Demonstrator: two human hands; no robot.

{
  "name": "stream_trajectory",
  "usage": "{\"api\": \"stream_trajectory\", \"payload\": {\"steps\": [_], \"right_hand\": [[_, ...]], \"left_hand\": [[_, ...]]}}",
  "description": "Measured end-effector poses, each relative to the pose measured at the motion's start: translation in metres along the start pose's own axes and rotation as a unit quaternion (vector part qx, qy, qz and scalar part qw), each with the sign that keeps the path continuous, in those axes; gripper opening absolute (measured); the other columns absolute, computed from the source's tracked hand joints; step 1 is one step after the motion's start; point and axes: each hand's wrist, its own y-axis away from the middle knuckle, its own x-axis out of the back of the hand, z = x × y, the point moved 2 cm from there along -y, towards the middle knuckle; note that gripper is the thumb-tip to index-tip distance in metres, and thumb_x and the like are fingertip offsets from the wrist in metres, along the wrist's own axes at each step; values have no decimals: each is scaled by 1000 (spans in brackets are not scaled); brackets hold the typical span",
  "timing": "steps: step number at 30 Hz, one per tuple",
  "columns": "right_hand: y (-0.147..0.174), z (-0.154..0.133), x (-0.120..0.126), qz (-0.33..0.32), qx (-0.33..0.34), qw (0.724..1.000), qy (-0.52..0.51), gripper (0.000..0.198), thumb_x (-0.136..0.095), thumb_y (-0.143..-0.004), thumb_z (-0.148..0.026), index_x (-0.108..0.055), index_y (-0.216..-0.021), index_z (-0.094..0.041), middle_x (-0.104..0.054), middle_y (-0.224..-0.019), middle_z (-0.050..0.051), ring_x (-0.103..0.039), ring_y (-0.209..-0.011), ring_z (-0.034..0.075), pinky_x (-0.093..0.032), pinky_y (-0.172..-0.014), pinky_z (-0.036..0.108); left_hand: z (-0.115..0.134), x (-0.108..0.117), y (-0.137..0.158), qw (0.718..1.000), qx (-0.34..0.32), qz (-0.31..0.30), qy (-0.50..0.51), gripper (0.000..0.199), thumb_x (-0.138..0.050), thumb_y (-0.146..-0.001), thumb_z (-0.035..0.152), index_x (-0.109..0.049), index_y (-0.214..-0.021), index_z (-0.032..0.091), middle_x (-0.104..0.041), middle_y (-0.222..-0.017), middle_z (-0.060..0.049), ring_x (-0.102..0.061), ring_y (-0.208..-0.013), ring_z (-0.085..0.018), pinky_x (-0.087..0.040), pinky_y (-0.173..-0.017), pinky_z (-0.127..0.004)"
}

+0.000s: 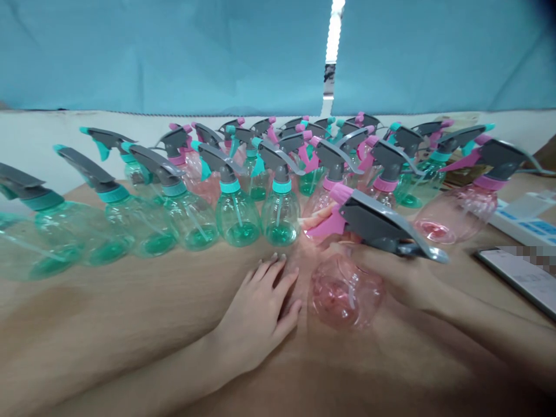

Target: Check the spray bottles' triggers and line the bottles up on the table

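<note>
My left hand [259,313] lies palm down on the wooden table, its fingers stretched out and nothing in them. Just to its right is a clear pink spray bottle [347,292] with a grey and pink trigger head [377,220]. Behind that head, my right hand [324,223] is wrapped around the bottle's neck; the head hides most of the hand, and a few fingertips show at its left. The bottle is tilted slightly. Nearest beyond my left hand stands a clear green spray bottle [281,214] with a turquoise collar.
Several green spray bottles [238,214] line the left and middle, with more pink and green ones behind. Another pink spray bottle [460,211] stands at right. A phone [521,284] lies near the right edge, beside a white and blue object [527,223]. A blue curtain [174,52] hangs behind.
</note>
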Motion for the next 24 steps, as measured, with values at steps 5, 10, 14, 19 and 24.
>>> {"api": "stream_trajectory", "payload": {"steps": [5, 10, 14, 19, 24], "right_hand": [[-5, -7, -4, 2, -13, 999, -40, 3, -61, -79, -28, -64, -78, -29, -64, -68, 0, -64, -68, 21, -51, -58, 33], [-3, -1, -3, -21, -21, 998, -55, 7, -62, -80, -30, -66, -85, -27, -69, -76, 1, -66, -77, 20, -54, -67, 33], [-3, -3, -3, -20, -34, 998, -53, 9, -60, -80, -27, -67, -86, -27, -68, -71, 0, -67, -72, 21, -54, -65, 33], [-5, -2, -2, -7, -13, 999, -50, 22, -64, -77, -28, -67, -99, -28, -69, -78, 1, -67, -75, 20, -54, -69, 34], [-4, 5, -3, -11, -30, 997, -66, 11, -63, -77, -29, -67, -87, -26, -69, -78, 1, -66, -73, 19, -54, -69, 34]], "left_hand": [[0, 0, 0, 1000, -2, 6, -4, 39, -48, -94, 32, -52, -129, 17, -50, -136, -13, -44, -124, -31, -39, -100, -48], [0, 0, 1, 1000, 1, 1, -2, 39, -49, -94, 32, -53, -129, 15, -50, -136, -14, -44, -125, -33, -39, -100, -50], [0, -1, 1, 1000, 1, -7, 3, 40, -49, -94, 32, -53, -129, 13, -50, -136, -16, -43, -125, -33, -39, -99, -51], [-1, -2, 1, 1000, -1, -8, -1, 41, -47, -95, 32, -51, -131, 13, -47, -138, -16, -42, -125, -33, -37, -101, -51], [-1, -1, 2, 1000, -2, -7, 1, 41, -48, -95, 32, -51, -132, 14, -46, -139, -15, -41, -126, -32, -37, -102, -50]]}}
